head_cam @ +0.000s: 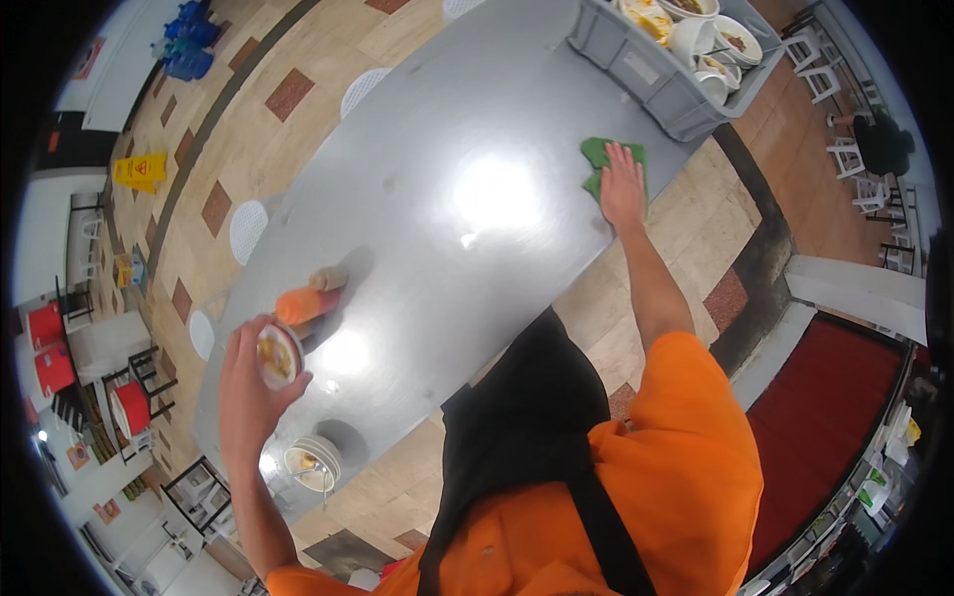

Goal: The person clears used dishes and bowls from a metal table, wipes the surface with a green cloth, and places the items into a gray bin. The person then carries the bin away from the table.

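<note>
My left hand point(250, 380) grips a small round bowl point(277, 356) by its rim, with yellow-brown food residue inside. Just beyond it stand an orange condiment bottle point(298, 304) and a pale-topped container point(328, 279), both partly overlapped. Nearer me, a stack of white bowls point(311, 462) holds leftovers and a metal spoon. Over on the right, my right hand point(624, 190) lies flat with its fingers on a green cloth point(596, 153), pressing it to the metal tabletop point(432, 149) near the edge.
At the table's far right end sits a grey plastic crate point(633, 82) filled with used bowls and food remains. White stools point(250, 231) line the far side. On the floor beyond are a yellow wet-floor sign point(140, 171) and blue water jugs point(186, 45).
</note>
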`<act>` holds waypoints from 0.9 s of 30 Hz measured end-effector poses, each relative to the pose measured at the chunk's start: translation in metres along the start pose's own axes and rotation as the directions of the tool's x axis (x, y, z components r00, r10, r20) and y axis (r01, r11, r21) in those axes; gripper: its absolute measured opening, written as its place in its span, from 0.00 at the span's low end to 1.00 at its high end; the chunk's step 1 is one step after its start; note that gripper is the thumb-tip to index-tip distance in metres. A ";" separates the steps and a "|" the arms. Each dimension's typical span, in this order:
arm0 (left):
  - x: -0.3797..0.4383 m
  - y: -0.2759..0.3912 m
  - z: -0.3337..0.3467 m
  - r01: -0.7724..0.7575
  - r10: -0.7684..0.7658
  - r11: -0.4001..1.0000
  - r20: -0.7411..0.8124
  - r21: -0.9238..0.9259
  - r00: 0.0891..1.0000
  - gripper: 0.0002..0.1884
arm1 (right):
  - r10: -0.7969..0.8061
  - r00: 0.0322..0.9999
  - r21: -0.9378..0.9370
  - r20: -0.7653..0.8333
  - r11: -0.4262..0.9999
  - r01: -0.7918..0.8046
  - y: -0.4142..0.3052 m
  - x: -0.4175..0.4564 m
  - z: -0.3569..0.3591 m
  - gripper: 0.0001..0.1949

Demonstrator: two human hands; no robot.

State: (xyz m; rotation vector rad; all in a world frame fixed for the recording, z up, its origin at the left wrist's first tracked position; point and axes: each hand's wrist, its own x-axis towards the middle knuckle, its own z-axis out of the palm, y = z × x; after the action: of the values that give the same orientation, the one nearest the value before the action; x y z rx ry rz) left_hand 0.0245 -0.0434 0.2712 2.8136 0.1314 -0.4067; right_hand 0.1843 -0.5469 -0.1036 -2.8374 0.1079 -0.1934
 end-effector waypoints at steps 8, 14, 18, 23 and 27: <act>0.177 0.195 0.014 -0.413 0.414 0.910 -0.010 0.036 0.910 0.38 | 0.640 0.768 0.603 0.037 0.599 -0.528 0.241 -0.080 -0.025 0.26; 0.319 0.357 0.075 -0.650 0.652 0.758 -0.022 0.052 0.758 0.39 | 0.717 0.660 0.297 0.223 0.595 -0.747 0.283 -0.267 -0.059 0.24; 0.394 0.469 0.113 -0.682 0.683 0.722 0.038 0.114 0.730 0.41 | 0.680 0.500 0.309 0.537 0.393 -0.866 0.234 -0.409 -0.077 0.25; 0.481 0.519 0.167 -0.597 0.625 0.721 0.043 0.352 0.779 0.43 | 0.703 0.309 -0.058 0.641 0.445 -0.894 0.189 -0.539 -0.085 0.21; 0.503 0.539 0.196 -0.495 0.508 0.667 0.145 0.558 0.849 0.45 | 0.554 0.228 0.056 0.800 0.310 -0.949 0.151 -0.484 -0.131 0.20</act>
State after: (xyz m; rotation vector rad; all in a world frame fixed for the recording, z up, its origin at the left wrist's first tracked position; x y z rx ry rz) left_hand 0.5239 -0.5915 0.0937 3.2466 -0.9145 -0.3118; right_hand -0.3210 -0.6829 -0.0829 -1.7002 1.1563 0.8946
